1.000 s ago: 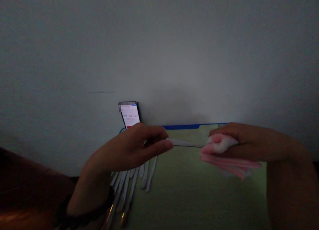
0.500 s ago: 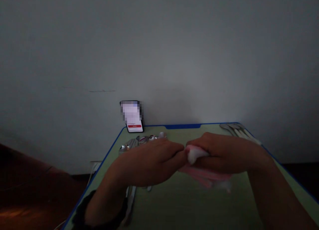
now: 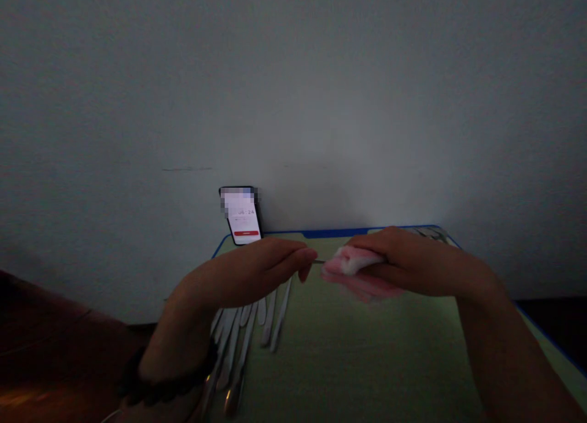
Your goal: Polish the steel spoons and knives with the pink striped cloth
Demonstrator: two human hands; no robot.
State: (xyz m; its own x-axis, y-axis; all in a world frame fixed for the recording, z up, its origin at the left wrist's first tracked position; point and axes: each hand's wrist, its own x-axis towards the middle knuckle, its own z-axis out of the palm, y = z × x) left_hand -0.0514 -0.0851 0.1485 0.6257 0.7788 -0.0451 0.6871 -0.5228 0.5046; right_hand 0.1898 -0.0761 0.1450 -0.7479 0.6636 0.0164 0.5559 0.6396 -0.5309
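Matte grey wall backed the blue-edged green table, over which a thin utensil bridged your hands: your left hand pinched one end, seemingly to steady it, your right hand clasped fluffy pink-and-white cloth where the rest disappeared; slim metal handles fanned out at left, and a phone leaned upright, probably for viewing

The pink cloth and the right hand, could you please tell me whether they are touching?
Touching: the head view shows the pink cloth bunched in the grip of the right hand, folds hanging below.
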